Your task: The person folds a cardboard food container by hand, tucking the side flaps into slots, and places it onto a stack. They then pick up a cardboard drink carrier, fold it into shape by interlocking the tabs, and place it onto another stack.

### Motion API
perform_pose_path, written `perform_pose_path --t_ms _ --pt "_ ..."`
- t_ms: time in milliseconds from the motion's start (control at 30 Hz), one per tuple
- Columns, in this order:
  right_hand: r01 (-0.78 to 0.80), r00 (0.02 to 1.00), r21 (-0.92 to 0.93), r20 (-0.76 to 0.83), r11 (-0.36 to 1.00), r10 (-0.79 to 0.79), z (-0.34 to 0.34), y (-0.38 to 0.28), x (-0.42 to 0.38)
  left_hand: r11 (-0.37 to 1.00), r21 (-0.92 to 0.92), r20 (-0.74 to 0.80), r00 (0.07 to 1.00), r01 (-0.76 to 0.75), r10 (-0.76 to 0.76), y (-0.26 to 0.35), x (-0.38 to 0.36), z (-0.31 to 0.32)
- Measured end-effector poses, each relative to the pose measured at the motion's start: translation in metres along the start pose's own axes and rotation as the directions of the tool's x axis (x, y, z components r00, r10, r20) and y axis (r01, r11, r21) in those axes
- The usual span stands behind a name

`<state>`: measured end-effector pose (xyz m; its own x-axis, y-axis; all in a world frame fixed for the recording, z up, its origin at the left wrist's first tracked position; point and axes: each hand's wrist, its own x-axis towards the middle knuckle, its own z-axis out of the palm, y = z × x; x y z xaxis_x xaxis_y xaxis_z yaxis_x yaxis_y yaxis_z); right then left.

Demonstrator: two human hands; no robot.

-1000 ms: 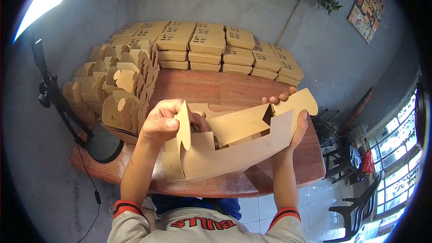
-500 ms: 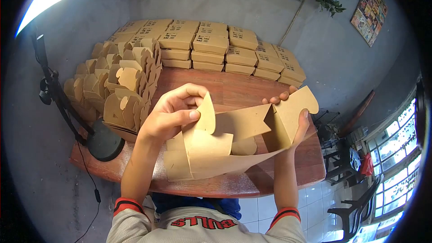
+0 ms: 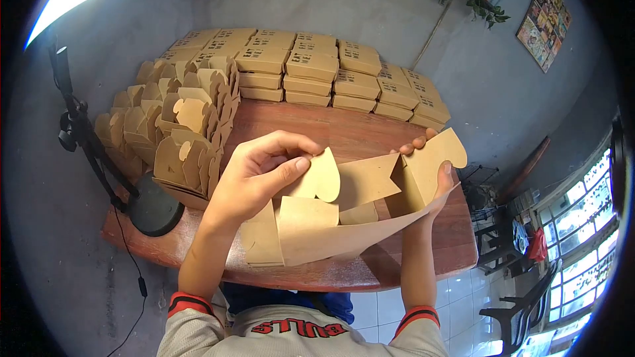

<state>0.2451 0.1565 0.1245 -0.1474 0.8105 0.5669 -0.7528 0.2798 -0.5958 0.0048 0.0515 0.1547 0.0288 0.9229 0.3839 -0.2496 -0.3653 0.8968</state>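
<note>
A partly folded brown cardboard box (image 3: 317,237) is held over the front of the wooden table, its walls bent up. My left hand (image 3: 264,172) pinches a rounded flap (image 3: 325,178) at the box's left end between thumb and fingers. At the right end, my right hand (image 3: 438,175) grips the end wall, thumb on the near side and fingertips showing behind the upper edge. Beside its thumb a tab with a curved edge (image 3: 444,150) stands up. The box's underside is hidden.
Closed boxes printed "EAT ME!" (image 3: 311,66) are stacked along the back of the red-brown table (image 3: 284,122). Several open, nested boxes (image 3: 182,119) stand at the left. A black lamp base (image 3: 155,208) sits at the left edge. Dark chairs (image 3: 522,311) are at the right.
My left hand has moved slightly right and down, bending the rounded flap inward toward the box's middle. My right hand has stayed almost in place on the other end.
</note>
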Motion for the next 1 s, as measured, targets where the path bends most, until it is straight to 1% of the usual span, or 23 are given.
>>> perform_pose_path --t_ms 67,167,200,267,300,367,400,433,533,567,667,700,767,800,833,867,900,933,1000 --pt "-0.004 1.000 0.012 -0.021 1.000 0.004 0.000 0.001 0.000 0.998 0.048 -0.011 0.999 -0.041 0.042 0.001 -0.001 0.001" --pt "-0.018 1.000 0.043 -0.016 0.999 0.019 0.000 0.002 -0.001 0.970 0.221 -0.119 0.985 -0.100 0.128 -0.008 0.004 0.000" --pt "-0.022 1.000 0.056 -0.006 0.998 0.023 -0.001 0.002 0.000 0.931 0.346 -0.104 0.981 -0.116 0.161 -0.007 0.003 0.000" --pt "-0.023 1.000 0.026 0.007 0.999 0.023 0.002 0.000 0.001 0.804 0.578 -0.062 0.975 -0.139 0.213 0.000 -0.001 0.002" --pt "-0.025 1.000 0.010 0.011 1.000 0.025 0.003 -0.001 0.000 0.836 0.541 -0.067 0.986 -0.094 0.154 0.006 -0.003 0.004" --pt "0.013 1.000 -0.113 -0.008 0.994 -0.014 -0.001 0.003 0.004 0.784 0.577 0.124 0.974 -0.228 0.192 0.011 -0.004 0.002" --pt "0.034 0.999 -0.175 -0.016 0.984 -0.037 -0.001 0.003 0.005 0.755 0.584 0.222 0.953 -0.298 0.204 0.012 -0.004 0.002" --pt "0.070 0.995 -0.352 -0.038 0.933 -0.089 0.005 0.001 0.003 0.761 0.564 0.248 0.945 -0.321 0.215 0.007 -0.004 0.004" --pt "0.126 0.991 -0.545 0.026 0.829 -0.133 0.006 -0.003 0.004 0.758 0.542 0.299 0.926 -0.363 0.230 0.008 -0.009 0.005" --pt "0.133 0.990 -0.591 0.036 0.795 -0.139 0.008 -0.004 0.001 0.741 0.556 0.287 0.924 -0.377 0.254 0.011 -0.010 0.006" --pt "0.153 0.987 -0.607 0.127 0.780 -0.095 0.012 -0.011 -0.001 0.746 0.531 0.263 0.915 -0.402 0.306 0.013 -0.020 0.004" --pt "0.173 0.984 -0.676 0.154 0.717 -0.092 0.008 -0.012 0.000 0.758 0.396 0.472 0.823 -0.518 0.317 0.009 -0.014 -0.010" --pt "0.160 0.983 -0.708 0.175 0.688 -0.049 0.008 -0.019 0.000 0.914 0.154 0.390 0.873 -0.375 0.293 -0.002 -0.024 -0.008" --pt "0.156 0.982 -0.722 0.185 0.674 -0.029 0.009 -0.021 0.000 0.955 0.023 0.354 0.895 -0.297 0.270 -0.004 -0.029 -0.005" --pt "0.182 0.979 -0.777 0.203 0.602 -0.034 0.009 -0.022 0.000 0.862 0.252 0.408 0.856 -0.440 0.317 -0.001 -0.030 -0.009" --pt "0.207 0.974 -0.825 0.222 0.525 -0.035 0.009 -0.024 0.000 0.695 0.447 0.459 0.811 -0.564 0.362 0.003 -0.030 -0.013" --pt "0.233 0.969 -0.866 0.243 0.443 -0.036 0.009 -0.025 0.000 0.693 0.494 0.394 0.846 -0.524 0.359 0.008 -0.037 -0.003" --pt "0.180 0.981 -0.854 0.191 0.488 -0.028 0.012 -0.025 -0.001 0.692 0.538 0.326 0.876 -0.481 0.356 0.011 -0.045 0.007" --pt "0.068 0.996 -0.816 0.089 0.574 0.009 0.018 -0.027 -0.005 0.791 0.447 0.251 0.907 -0.418 0.337 0.009 -0.050 0.012"
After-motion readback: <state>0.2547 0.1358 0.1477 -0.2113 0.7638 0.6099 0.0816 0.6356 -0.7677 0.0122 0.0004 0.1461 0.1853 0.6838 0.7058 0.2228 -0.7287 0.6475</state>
